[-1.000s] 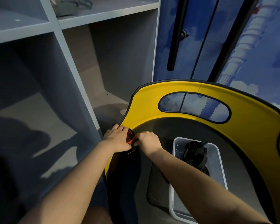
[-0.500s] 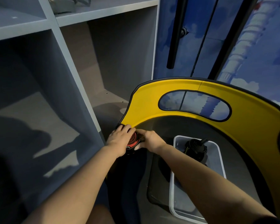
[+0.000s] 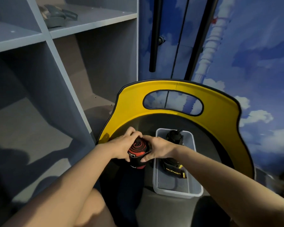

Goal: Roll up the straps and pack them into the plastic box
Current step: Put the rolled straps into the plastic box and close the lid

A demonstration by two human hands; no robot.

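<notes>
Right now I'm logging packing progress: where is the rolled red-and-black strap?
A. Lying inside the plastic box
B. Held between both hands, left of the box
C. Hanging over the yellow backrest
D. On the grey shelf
B: the red-and-black strap is gripped by the left hand and right hand, outside the plastic box.

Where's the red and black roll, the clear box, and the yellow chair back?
Red and black roll (image 3: 138,147), head view, on its spiral end.
Clear box (image 3: 177,193), head view, on its near wall.
Yellow chair back (image 3: 220,108), head view, on its right side.
</notes>
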